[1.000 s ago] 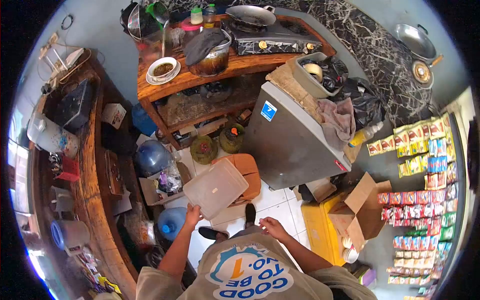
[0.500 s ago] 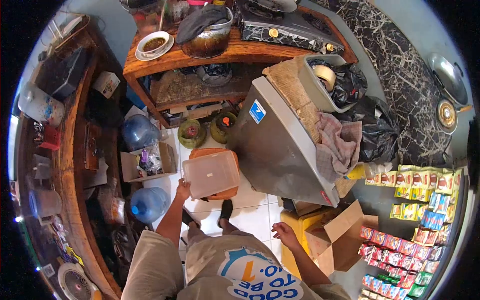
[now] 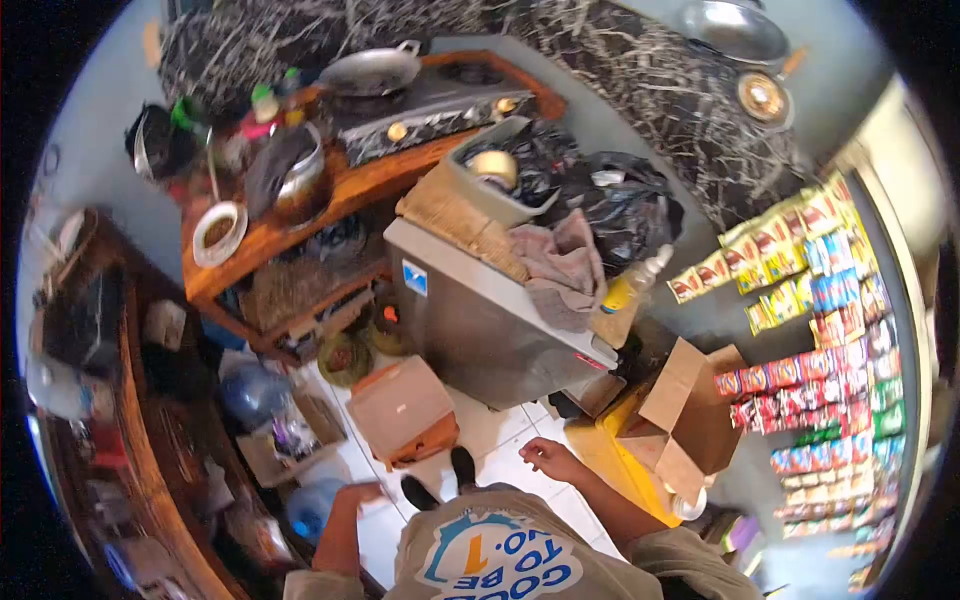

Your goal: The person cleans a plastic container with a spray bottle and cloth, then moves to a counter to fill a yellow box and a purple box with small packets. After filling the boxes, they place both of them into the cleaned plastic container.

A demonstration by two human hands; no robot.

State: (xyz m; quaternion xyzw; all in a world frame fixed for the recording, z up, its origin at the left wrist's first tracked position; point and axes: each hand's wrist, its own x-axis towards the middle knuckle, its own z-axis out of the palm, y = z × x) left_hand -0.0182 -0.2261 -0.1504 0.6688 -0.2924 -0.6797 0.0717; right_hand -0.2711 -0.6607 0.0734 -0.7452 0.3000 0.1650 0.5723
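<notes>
Seen from the head view, reaches a left hand [image 3: 363, 493] out just beside a blue water bottle [image 3: 315, 508], with fingers extended, too blurred to tell whether spread or pressed together. Holds a right hand [image 3: 547, 459] above the white tile floor [image 3: 505, 447], near a yellow crate [image 3: 622, 455], with fingers loosely curled and slightly parted. Shows a translucent plastic container [image 3: 400, 405] lying on an orange-brown container [image 3: 432, 438], ahead of and apart from both hands, between a cardboard box of plastic-wrapped goods [image 3: 290, 437] and a grey refrigerator [image 3: 480, 325]. Captures two green gas cylinders [image 3: 343, 360] just beyond, and dark footwear [image 3: 463, 466] on the tiles below. Takes in an open cardboard box [image 3: 690, 412] on the crate, to the right, near hanging rows of colorful sachets [image 3: 795, 375], and a wooden counter [image 3: 352, 192] bearing a stove [image 3: 420, 128], a lidless pan [image 3: 370, 72] and a pot [image 3: 303, 190] partly covered by dark cloth [image 3: 275, 165].
</notes>
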